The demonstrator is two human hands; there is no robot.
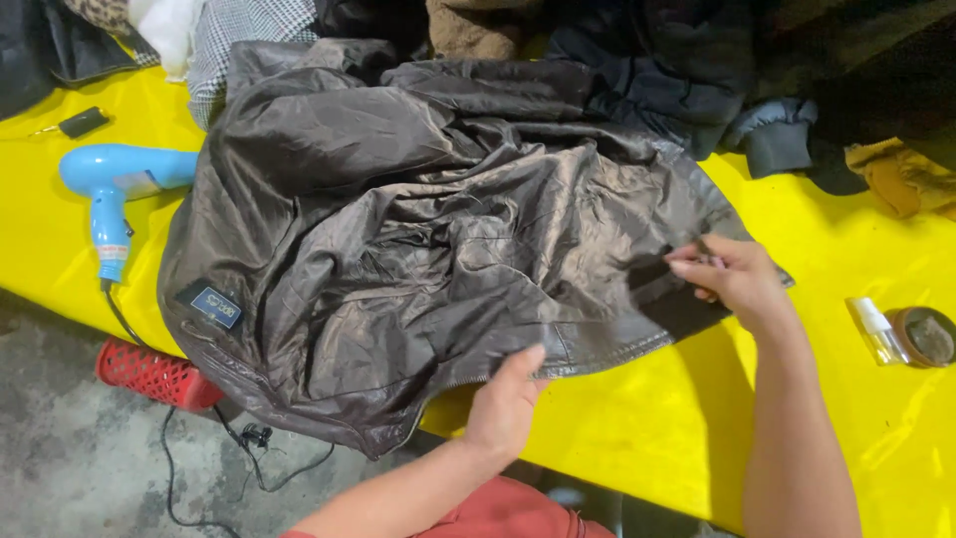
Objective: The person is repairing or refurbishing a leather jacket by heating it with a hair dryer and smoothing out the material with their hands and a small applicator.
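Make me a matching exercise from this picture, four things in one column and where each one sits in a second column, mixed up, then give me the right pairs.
Things:
1. hair dryer
2. round tin
3. brown jacket
4. red basket

Places:
A. under the table edge, on the floor
B. far right on the yellow table
C. middle, held by left hand and right hand
D. left side of the table

Pairs: 1-D, 2-B, 3-C, 4-A
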